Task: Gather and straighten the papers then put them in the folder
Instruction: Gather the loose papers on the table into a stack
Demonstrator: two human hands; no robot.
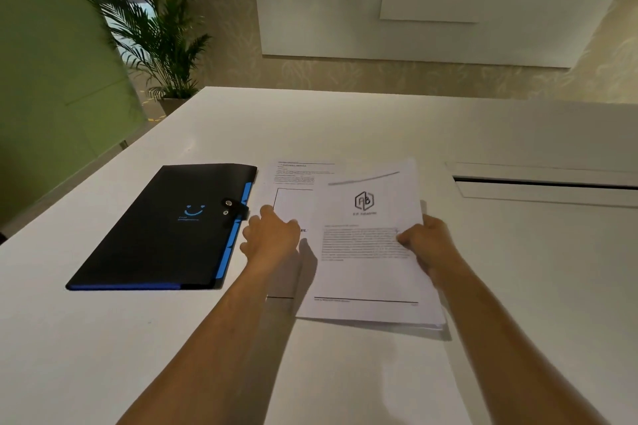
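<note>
A stack of printed white papers (366,272) is held slightly above the white table (345,128), its top page showing a hexagon logo. My right hand (423,241) grips the stack's right edge, thumb on top. Another printed sheet (293,179) lies flat on the table under and left of the stack. My left hand (271,235) rests on that sheet with fingers curled at its left part. A black folder (165,228) with blue tabs and a snap strap lies closed to the left of the papers.
A recessed cable slot (545,185) runs across the table at the right. A potted palm (155,31) stands beyond the table's far left corner, next to a green wall. White panels hang on the far wall.
</note>
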